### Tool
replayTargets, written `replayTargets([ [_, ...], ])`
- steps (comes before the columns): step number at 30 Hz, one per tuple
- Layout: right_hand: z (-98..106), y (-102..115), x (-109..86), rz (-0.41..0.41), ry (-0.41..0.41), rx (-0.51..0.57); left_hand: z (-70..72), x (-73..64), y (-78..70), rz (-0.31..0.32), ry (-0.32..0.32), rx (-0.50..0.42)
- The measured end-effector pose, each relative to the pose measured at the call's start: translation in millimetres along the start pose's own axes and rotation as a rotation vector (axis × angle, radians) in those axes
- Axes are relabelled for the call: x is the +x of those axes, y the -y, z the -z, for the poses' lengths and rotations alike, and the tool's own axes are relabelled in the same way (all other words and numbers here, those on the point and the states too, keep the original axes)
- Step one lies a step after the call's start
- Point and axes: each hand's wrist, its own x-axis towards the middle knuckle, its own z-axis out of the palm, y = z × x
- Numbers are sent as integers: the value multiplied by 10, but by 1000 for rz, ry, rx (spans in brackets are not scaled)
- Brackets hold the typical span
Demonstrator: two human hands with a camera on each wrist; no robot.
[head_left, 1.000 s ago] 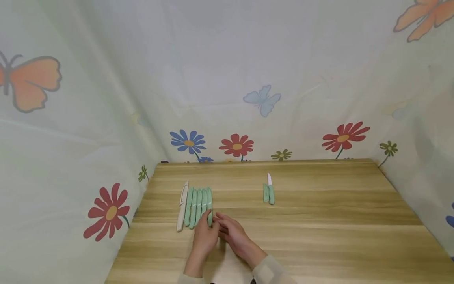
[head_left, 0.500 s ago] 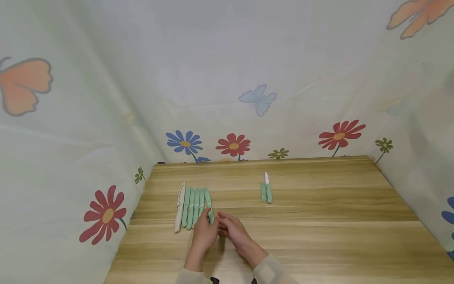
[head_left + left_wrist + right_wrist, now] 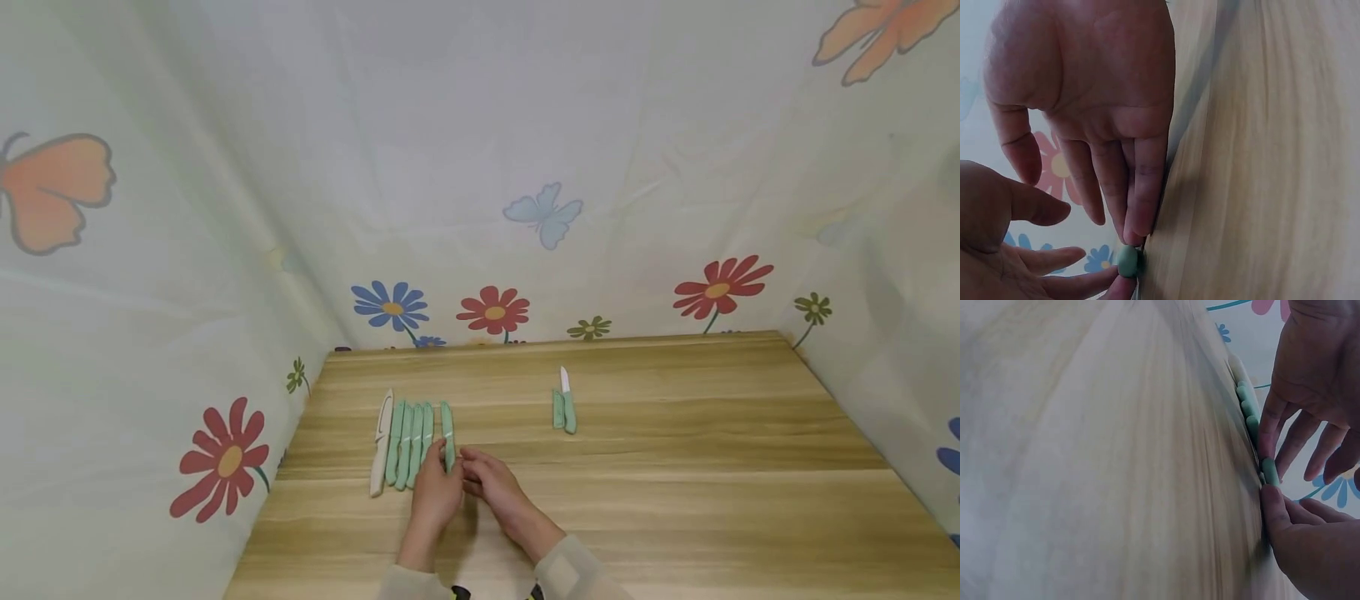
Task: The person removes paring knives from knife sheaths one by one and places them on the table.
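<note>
A green sheathed knife (image 3: 447, 423) lies apart from the row, its handle end between my two hands. My left hand (image 3: 436, 493) is on its left side, fingers straight, the fingertips (image 3: 1105, 275) right at the handle in the left wrist view. My right hand (image 3: 497, 493) is on its right side; its straight fingers (image 3: 1144, 206) reach the handle from the other side. Both thumbs stand up off the knife. To the left, several green sheathed knives (image 3: 406, 442) lie side by side, with a beige knife (image 3: 381, 446) at the row's far left.
Farther right on the wooden table (image 3: 675, 500) lies a small green-handled knife (image 3: 567, 404) with its pale blade bare, beside a green sheath (image 3: 558, 409). White curtains (image 3: 450, 167) printed with flowers and butterflies stand along the table's back and sides.
The rightmost green knife has shifted right, first turning slightly, and a gap now separates it from the row. Both hands stay close around its handle end. The head view has shifted slightly.
</note>
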Motion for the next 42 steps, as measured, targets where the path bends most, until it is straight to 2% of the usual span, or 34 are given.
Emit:
replayTargets([
  [3,13,-14,2,10,-7,19,-4,-1,3,-14,-17,-14],
  [10,39,-4,-20,2,-16,11,-4,24,58,14,-81,-32],
  [18,73,18,-99,9,-7,18,-25,42,104,13,-63,-40],
  [23,118,25,-127,13,-15,45,-22,38,90,28,-19,-81],
  [30,188,70,-198,15,-42,75,-33,49,59,48,73,-189],
  [35,249,94,-222,36,-92,35,-64,32,24,30,159,-231],
  [42,349,130,-253,44,-179,-45,-117,-35,-68,-1,244,-318],
])
